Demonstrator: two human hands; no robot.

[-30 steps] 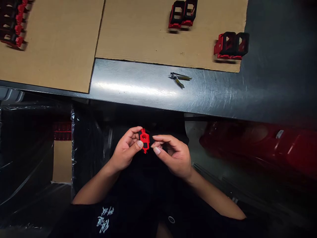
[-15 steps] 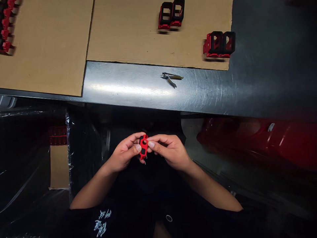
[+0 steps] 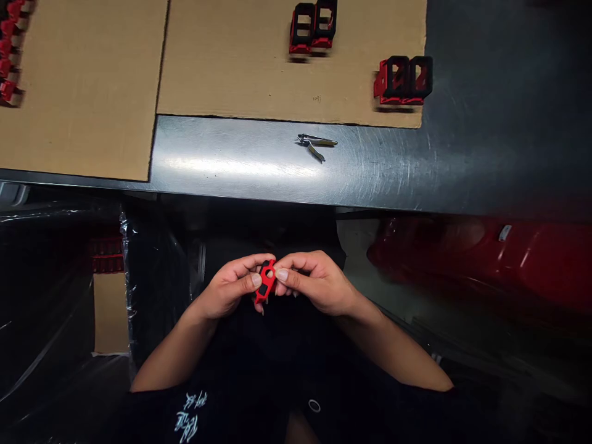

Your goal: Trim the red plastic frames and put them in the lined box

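Between my two hands, in front of my body and below the table edge, is a small red and black plastic part (image 3: 267, 282) with a round hole in its red face. It is tilted, its top leaning right. My left hand (image 3: 235, 285) pinches it from the left, thumb on the face and fingers behind. From the right, the thumb and fingers of my right hand (image 3: 319, 282) are closed on its upper edge. What lies behind the part is hidden by my fingers.
Nail clippers (image 3: 317, 142) lie on the metal table (image 3: 222, 157). Cardboard sheets (image 3: 222, 74) cover its far side, bearing red and black frames (image 3: 403, 80) in pairs and a row of red parts (image 3: 6, 61). A plastic-lined box (image 3: 110, 311) stands lower left, a red object (image 3: 462, 259) at right.
The part has turned in my hands, its top now leaning right and its lower end swung left. My hands stay close together on it. The table view has shifted slightly left.
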